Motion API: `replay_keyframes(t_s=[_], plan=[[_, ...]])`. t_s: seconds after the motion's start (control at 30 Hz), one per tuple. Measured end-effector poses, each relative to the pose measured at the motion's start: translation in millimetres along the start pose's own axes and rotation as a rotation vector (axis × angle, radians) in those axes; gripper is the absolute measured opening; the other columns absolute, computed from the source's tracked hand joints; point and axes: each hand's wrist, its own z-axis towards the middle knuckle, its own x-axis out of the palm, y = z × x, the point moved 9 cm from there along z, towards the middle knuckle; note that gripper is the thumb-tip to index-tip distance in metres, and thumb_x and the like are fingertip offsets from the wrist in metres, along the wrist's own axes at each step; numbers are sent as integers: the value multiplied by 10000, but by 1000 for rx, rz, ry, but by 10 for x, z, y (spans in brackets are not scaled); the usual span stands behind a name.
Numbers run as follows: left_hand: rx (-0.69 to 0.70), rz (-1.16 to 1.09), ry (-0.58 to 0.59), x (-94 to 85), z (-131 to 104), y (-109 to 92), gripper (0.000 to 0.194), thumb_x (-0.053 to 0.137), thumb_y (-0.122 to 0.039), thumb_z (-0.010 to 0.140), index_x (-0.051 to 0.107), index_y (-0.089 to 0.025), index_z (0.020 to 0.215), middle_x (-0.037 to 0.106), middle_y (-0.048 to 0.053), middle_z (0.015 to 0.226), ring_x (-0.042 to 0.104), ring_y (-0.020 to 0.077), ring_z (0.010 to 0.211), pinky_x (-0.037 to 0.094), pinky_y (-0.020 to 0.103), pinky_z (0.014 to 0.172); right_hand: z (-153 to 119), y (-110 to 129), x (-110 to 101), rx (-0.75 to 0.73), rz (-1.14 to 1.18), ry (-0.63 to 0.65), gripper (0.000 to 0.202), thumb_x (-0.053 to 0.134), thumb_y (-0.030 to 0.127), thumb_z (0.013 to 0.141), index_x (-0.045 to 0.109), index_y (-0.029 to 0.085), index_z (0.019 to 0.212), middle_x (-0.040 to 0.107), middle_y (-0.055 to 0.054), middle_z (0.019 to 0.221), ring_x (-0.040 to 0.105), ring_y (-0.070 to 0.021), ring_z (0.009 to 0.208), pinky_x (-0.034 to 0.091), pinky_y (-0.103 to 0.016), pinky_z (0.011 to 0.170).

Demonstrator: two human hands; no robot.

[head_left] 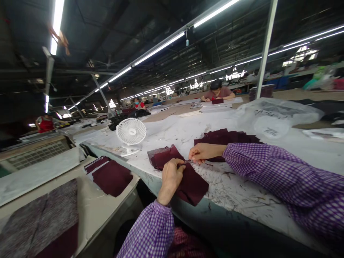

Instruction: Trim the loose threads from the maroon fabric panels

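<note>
Maroon fabric pieces (195,184) lie at the near edge of the white-covered table (172,125), partly overhanging it. My left hand (172,175) rests over them, its thumb and fingers pinching the upper edge of the cloth. Close beside it, my right hand (204,152) is closed in a pinch on a thin dark thread-like strip (189,161) at that edge. Whether the strip is still joined to the cloth I cannot tell. Behind my right hand sits a fanned pile of maroon fabric (228,137). Dark thread scraps (239,191) litter the tabletop.
A small white fan (131,132) stands left of my hands. On the lower side table (103,211) lie more maroon pieces (113,177) and speckled grey fabric (53,211). A clear plastic bag (279,113) lies at the back right. Another person (219,92) leans over the table further off.
</note>
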Motion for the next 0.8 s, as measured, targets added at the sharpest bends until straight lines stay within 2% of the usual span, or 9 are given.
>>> replay_keyframes(t_s=[0.23,0.37,0.53,0.6,0.67,0.8], plan=[[38,94,-13,84,13,-15,132,608,-141,760,696,-185,848,650,39,850,569,183,819,416,301,758,20,126,29,-64,-259,-76,171,544,217,744,635,118,850,638,-27,669,581,-114,560,426,-202,519],[40,81,-14,72,18,-11,132,610,-149,764,706,-184,848,647,40,836,570,183,807,418,300,747,36,214,31,-122,-447,-172,135,559,175,717,657,127,795,640,-26,668,549,-108,575,387,-199,538],[78,20,18,48,48,-33,160,582,-152,792,733,-202,813,644,30,816,581,159,791,421,273,743,40,356,89,-299,-649,-208,141,525,135,737,657,133,786,635,-29,707,512,-111,596,366,-223,577],[99,40,42,65,54,-36,193,590,-98,766,737,-210,821,642,20,819,580,151,795,423,260,746,28,378,97,-370,-632,-187,154,517,127,749,660,133,804,639,-38,761,529,-118,644,385,-230,615],[132,56,54,86,50,-44,234,578,-74,766,737,-217,861,635,16,822,575,143,792,426,248,741,33,316,71,-370,-520,-144,151,526,155,766,663,122,822,639,-49,792,546,-115,650,407,-230,617],[193,83,64,131,28,-58,280,533,-88,803,730,-243,928,596,10,786,555,129,757,425,229,704,80,-28,17,-163,-123,-19,276,551,283,798,651,89,966,642,-52,748,588,-115,616,458,-223,573]])
